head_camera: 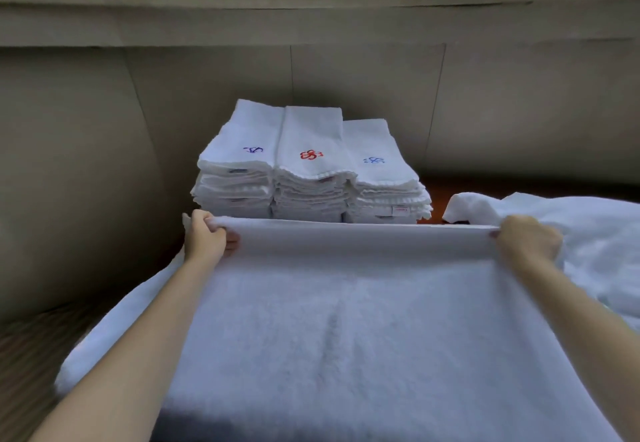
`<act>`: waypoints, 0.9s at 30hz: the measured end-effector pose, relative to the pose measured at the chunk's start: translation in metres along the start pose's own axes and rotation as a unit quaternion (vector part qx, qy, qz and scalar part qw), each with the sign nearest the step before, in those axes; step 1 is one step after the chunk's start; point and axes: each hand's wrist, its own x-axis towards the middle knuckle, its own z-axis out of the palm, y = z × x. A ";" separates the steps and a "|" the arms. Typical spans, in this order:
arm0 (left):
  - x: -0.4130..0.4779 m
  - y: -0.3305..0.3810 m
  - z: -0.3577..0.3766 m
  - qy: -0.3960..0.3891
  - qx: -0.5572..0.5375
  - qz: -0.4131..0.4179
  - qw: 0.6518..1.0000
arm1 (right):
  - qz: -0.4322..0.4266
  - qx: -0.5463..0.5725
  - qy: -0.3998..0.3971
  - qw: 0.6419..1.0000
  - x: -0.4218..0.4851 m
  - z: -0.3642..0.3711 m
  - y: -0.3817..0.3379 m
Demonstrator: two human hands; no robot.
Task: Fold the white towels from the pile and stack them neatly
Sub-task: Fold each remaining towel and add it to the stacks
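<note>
A large white towel [346, 320] lies spread out in front of me, its far edge lifted and pulled taut. My left hand [206, 235] grips the far left corner and my right hand [526, 242] grips the far right corner. Behind that edge stand three side-by-side stacks of folded white towels [311, 178] with blue, red and blue embroidered marks on top. A loose pile of unfolded white towels [588, 233] lies at the right, touching my right hand.
A beige panelled wall [346, 78] rises just behind the stacks, with a window ledge [311, 5] above. A strip of reddish-brown wooden surface [437, 199] shows between the stacks and the pile. Striped flooring [31, 355] lies at the lower left.
</note>
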 end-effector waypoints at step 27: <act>-0.067 -0.048 -0.055 0.071 -0.030 -0.127 0.989 | -0.138 -0.061 -0.065 0.986 -0.128 0.007 0.011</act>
